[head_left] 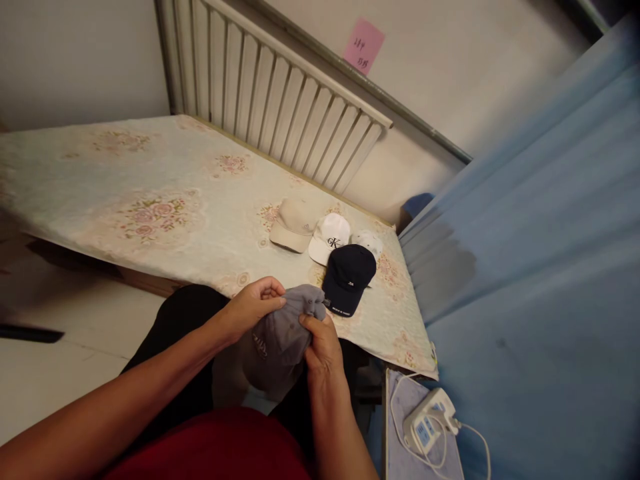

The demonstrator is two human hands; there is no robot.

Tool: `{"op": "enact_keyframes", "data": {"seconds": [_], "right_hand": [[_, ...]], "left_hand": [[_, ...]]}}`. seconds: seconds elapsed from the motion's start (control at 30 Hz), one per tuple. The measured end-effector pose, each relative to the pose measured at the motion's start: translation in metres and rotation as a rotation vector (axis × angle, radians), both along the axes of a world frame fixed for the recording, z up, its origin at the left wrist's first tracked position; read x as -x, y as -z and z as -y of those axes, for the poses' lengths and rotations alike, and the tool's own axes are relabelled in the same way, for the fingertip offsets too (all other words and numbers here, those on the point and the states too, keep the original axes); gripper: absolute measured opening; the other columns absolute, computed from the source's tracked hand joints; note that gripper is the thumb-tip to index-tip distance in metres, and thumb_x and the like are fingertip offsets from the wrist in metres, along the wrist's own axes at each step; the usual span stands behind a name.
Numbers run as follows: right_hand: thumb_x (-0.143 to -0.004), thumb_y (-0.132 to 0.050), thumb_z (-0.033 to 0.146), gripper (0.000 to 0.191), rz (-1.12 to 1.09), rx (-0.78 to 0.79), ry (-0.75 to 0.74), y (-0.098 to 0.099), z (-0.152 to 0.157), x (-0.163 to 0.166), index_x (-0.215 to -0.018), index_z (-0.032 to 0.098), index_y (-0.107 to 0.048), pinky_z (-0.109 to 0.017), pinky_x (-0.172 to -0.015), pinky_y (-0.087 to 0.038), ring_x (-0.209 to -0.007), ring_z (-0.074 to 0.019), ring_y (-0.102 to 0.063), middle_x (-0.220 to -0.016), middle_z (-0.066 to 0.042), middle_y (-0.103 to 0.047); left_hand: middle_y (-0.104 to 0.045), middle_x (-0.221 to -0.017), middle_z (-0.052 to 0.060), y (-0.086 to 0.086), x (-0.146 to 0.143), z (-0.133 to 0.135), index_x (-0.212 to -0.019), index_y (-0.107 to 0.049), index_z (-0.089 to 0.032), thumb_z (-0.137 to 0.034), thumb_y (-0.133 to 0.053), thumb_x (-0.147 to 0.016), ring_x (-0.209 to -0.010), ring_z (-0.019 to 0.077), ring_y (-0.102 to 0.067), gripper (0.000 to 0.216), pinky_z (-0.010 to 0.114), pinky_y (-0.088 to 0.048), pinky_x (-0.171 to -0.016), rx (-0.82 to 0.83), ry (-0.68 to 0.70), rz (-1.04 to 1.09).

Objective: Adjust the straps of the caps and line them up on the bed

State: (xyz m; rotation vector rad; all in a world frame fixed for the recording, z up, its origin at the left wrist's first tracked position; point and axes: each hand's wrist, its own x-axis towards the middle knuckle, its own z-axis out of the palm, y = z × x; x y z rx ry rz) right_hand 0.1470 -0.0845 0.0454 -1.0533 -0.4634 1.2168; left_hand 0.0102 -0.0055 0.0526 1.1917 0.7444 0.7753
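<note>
Both my hands hold a grey cap (280, 343) above my lap, close to the near edge of the bed. My left hand (253, 307) is closed on the cap's upper left edge. My right hand (323, 347) pinches its right side near the top. Just beyond the grey cap, a dark navy cap (349, 277) lies on the floral bedspread (160, 193). Behind it lie a white cap (329, 237) with black letters, a beige cap (293, 224), and another white cap (369, 241) partly hidden by the navy one.
A white radiator (280, 93) lines the wall behind the bed, with a pink sticky note (363, 45) above it. A blue curtain (540, 267) hangs on the right. A white power strip (429, 421) with a cord rests on a cloth-covered surface at lower right.
</note>
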Motion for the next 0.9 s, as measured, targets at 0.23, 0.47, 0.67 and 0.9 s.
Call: {"op": "enact_keyframes", "data": {"seconds": [0.23,0.47,0.67,0.9], "right_hand": [[-0.055,-0.079,0.015,0.034,0.017,-0.022,-0.051,-0.003,0.001,0.004,-0.087,0.015,-0.07,-0.029,-0.065,-0.054,-0.06,-0.0164,-0.067,-0.075,0.0,-0.075],[-0.057,-0.077,0.019,0.025,0.086,0.093,-0.001,0.004,-0.003,0.003,-0.081,0.014,-0.071,-0.031,-0.063,-0.054,-0.055,-0.0175,-0.066,-0.067,-0.001,-0.073],[-0.058,-0.078,0.019,0.025,-0.012,0.064,0.008,0.012,-0.004,0.002,-0.081,0.017,-0.07,-0.034,-0.07,-0.055,-0.063,-0.0195,-0.068,-0.071,0.0,-0.074],[-0.059,-0.076,0.018,0.026,-0.019,0.003,0.002,0.01,-0.004,0.001,-0.084,0.016,-0.07,-0.033,-0.074,-0.054,-0.067,-0.0186,-0.069,-0.075,-0.001,-0.074]], "left_hand": [[-0.055,-0.068,-0.004,-0.001,-0.007,0.004,-0.079,-0.057,-0.019,-0.033,-0.069,-0.068,-0.064,0.0125,-0.048,0.021,0.024,-0.034,-0.06,-0.013,0.038,-0.006],[-0.051,-0.067,-0.005,0.001,-0.01,0.004,-0.079,-0.055,-0.018,-0.034,-0.068,-0.067,-0.062,0.0117,-0.044,0.024,0.023,-0.03,-0.058,-0.04,0.029,-0.039],[-0.052,-0.071,-0.005,0.005,-0.008,0.005,-0.082,-0.055,-0.018,-0.034,-0.069,-0.068,-0.065,0.0111,-0.046,0.025,0.024,-0.031,-0.061,-0.016,0.05,-0.027],[-0.053,-0.071,-0.005,0.009,-0.008,0.002,-0.082,-0.056,-0.017,-0.033,-0.07,-0.068,-0.067,0.0111,-0.047,0.026,0.024,-0.033,-0.064,-0.026,0.06,-0.027]]}}
